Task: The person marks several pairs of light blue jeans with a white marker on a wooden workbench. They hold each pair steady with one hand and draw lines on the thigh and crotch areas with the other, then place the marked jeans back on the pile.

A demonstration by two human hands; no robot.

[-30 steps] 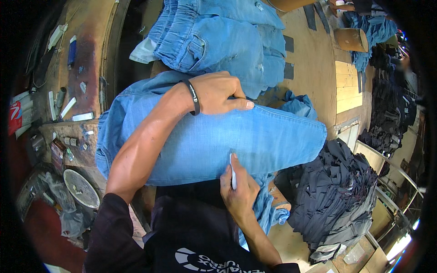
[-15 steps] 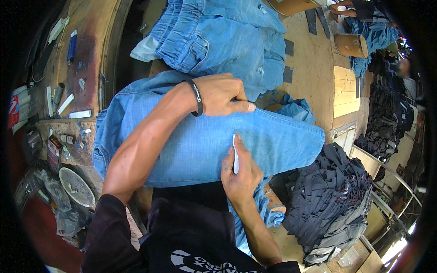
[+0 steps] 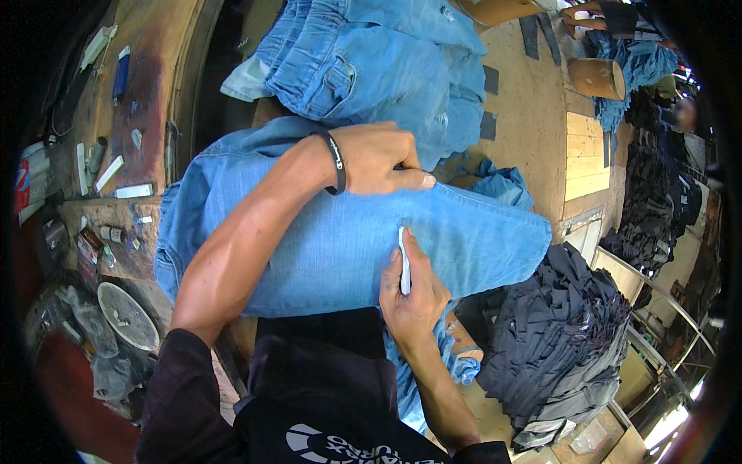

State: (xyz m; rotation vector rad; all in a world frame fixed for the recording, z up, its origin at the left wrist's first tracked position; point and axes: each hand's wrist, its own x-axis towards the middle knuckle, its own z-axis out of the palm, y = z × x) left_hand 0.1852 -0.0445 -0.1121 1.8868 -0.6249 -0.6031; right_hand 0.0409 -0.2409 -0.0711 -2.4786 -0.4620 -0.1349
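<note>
The jeans (image 3: 332,255) lie across the person's front, one leg spread out and tapering to the right; what bears them is mostly hidden. The left hand (image 3: 377,158) grips their upper edge, fingers curled in and thumb laid by the seam. The right hand (image 3: 415,294) grasps a slim white tool (image 3: 405,271) between thumb and fingers, its tip at the middle of the leg and pointing away from the person.

If the left grip slackened, the cloth would probably ruck under the tip — no hand pins the tapering end. Too much pressure, or a tilted tool, could mark or fray the denim; whether the tip is sharp cannot be told. A slip forward might also carry it toward the left thumb. A second pair (image 3: 394,62) lies just beyond, so a hard tug on the jeans could drag it askew.
</note>
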